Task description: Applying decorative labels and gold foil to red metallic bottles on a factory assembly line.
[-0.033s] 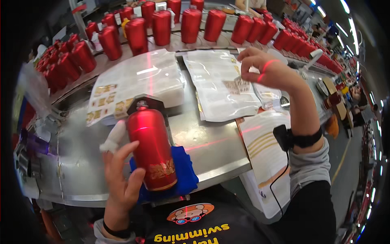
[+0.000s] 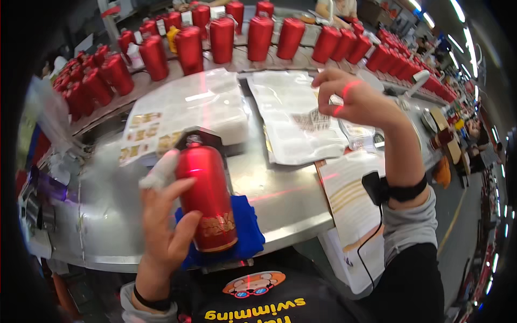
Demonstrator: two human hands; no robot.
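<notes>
A red metallic bottle [image 2: 207,183] with gold print near its base lies tilted across a blue cloth [image 2: 249,229] in front of me. Its neck end points away, towards a dark angular holder [image 2: 207,137]. My left hand [image 2: 167,229] is beside the bottle with fingers spread; thumb and a fingertip overlap its left side, and whether they press on it I cannot tell. White wrapping covers another finger. Over the right-hand sheets, my right hand [image 2: 355,102] has bent fingers closed towards the thumb. A blurred brown-patterned decal [image 2: 312,121] appears to hang from its fingertips.
Printed decal sheets lie in a left stack [image 2: 188,105] and a right stack [image 2: 291,142] on the metal table [image 2: 113,215]. Papers [image 2: 350,194] overlap its right edge. Several red bottles [image 2: 260,37] line the curved conveyor behind. Another person's arm [image 2: 331,13] is beyond them.
My left hand has come closer to the bottle, its wrapped finger now against the bottle's side. The right hand has dropped slightly, the brown pattern with it. The whole view has shifted a little.
</notes>
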